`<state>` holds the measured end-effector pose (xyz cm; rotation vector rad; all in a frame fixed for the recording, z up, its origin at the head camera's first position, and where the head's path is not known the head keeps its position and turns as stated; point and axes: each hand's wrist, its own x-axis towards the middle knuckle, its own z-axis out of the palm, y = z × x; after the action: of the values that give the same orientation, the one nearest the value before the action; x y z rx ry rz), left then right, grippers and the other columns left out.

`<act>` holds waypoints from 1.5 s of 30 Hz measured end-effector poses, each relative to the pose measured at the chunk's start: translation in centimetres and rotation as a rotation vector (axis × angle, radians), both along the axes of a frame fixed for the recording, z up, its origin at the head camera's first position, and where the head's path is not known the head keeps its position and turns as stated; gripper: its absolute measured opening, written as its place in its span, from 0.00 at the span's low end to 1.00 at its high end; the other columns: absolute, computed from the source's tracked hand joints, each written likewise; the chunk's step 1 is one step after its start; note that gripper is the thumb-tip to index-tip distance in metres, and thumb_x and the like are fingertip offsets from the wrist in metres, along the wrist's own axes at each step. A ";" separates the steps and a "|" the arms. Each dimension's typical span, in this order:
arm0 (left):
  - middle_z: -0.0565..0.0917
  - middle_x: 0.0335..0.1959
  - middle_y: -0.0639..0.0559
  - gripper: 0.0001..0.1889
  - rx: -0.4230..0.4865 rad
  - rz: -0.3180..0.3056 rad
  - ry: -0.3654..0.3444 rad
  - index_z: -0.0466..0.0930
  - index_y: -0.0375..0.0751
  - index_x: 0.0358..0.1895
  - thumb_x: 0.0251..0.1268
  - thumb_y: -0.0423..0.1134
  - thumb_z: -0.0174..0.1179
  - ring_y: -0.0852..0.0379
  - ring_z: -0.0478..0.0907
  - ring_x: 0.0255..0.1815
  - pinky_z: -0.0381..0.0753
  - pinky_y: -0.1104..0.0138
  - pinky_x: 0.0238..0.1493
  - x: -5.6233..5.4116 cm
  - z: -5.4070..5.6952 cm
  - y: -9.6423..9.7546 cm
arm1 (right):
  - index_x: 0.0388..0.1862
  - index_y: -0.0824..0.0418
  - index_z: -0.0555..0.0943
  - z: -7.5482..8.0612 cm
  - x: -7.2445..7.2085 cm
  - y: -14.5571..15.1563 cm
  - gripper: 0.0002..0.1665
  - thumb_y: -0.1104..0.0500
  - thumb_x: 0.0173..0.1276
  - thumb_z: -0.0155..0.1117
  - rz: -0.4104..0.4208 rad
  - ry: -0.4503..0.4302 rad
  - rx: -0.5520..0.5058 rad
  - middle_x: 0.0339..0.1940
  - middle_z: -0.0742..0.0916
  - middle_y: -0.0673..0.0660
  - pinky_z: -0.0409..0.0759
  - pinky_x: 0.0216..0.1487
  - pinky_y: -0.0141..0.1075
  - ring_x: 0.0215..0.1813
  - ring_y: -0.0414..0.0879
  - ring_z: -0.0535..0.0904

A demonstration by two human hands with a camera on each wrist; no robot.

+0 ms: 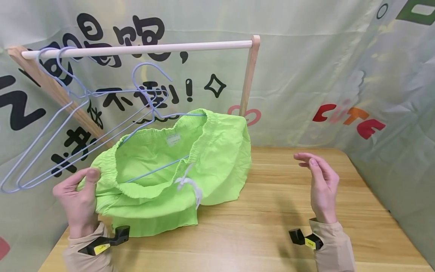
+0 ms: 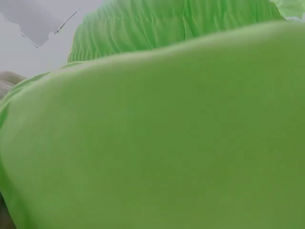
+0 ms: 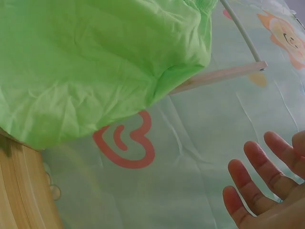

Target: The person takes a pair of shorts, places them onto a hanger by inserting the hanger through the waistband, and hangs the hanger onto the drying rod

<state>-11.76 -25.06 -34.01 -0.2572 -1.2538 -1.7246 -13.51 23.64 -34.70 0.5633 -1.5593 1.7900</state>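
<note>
Bright green shorts (image 1: 221, 151) with an elastic waistband and a white drawstring (image 1: 187, 182) hang over the table. Inside their waist is a lavender wire hanger (image 1: 153, 117), its hook standing up free of the rail. My left hand (image 1: 79, 200) pinches the waistband at its left end, thumb on top. In the left wrist view the green cloth (image 2: 157, 133) fills most of the picture and hides the fingers. Off to the right, my right hand (image 1: 323, 185) is apart from the shorts, fingers loosely bent and holding nothing; its spread fingers show in the right wrist view.
A rack with a white rail (image 1: 142, 49) and wooden posts (image 1: 250, 75) stands behind. Two more lavender hangers (image 1: 44, 139) hang at the rail's left end. Below is a wooden table (image 1: 238, 241); a printed cloth backdrop (image 1: 289, 75) surrounds it.
</note>
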 end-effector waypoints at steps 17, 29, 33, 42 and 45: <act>0.90 0.26 0.65 0.03 -0.154 0.365 -0.004 0.90 0.34 0.27 0.57 0.30 0.72 0.72 0.86 0.29 0.80 0.74 0.57 1.0 1.9 2.1 | 0.52 0.81 0.79 -0.1 -0.1 0.1 0.17 0.71 0.78 0.45 0.059 0.000 -0.014 0.47 0.91 0.56 0.78 0.56 0.32 0.54 0.46 0.84; 0.90 0.27 0.53 0.11 -0.254 0.542 0.061 0.88 0.27 0.28 0.56 0.35 0.74 0.83 0.67 0.17 0.70 0.88 0.30 1.4 2.4 6.1 | 0.51 0.82 0.78 -0.2 0.0 0.1 0.17 0.71 0.79 0.45 0.068 -0.024 0.010 0.47 0.91 0.56 0.77 0.56 0.32 0.54 0.46 0.84; 0.86 0.24 0.33 0.17 -0.274 0.584 0.080 0.87 0.25 0.27 0.57 0.41 0.74 0.84 0.68 0.18 0.69 0.89 0.30 1.3 2.4 7.6 | 0.51 0.85 0.76 -0.1 0.1 0.1 0.18 0.69 0.79 0.46 0.046 -0.057 0.027 0.46 0.90 0.56 0.78 0.56 0.33 0.53 0.46 0.84; 0.84 0.24 0.26 0.18 -0.301 0.621 0.080 0.88 0.25 0.29 0.60 0.43 0.73 0.83 0.70 0.21 0.70 0.90 0.32 1.4 2.3 10.4 | 0.49 0.87 0.76 -0.2 0.3 0.2 0.19 0.68 0.79 0.47 0.006 -0.129 0.047 0.45 0.91 0.54 0.78 0.55 0.33 0.52 0.45 0.84; 0.84 0.24 0.26 0.19 -0.284 0.618 0.093 0.87 0.24 0.28 0.60 0.44 0.73 0.82 0.72 0.21 0.72 0.90 0.33 1.1 2.4 11.2 | 0.49 0.88 0.75 -0.2 0.2 0.2 0.19 0.68 0.79 0.47 -0.001 -0.141 0.052 0.44 0.91 0.54 0.78 0.55 0.33 0.52 0.45 0.84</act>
<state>-10.71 -13.87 -31.63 -0.0948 -1.3324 -1.0002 -13.30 23.85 -34.90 0.4691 -1.7045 1.8267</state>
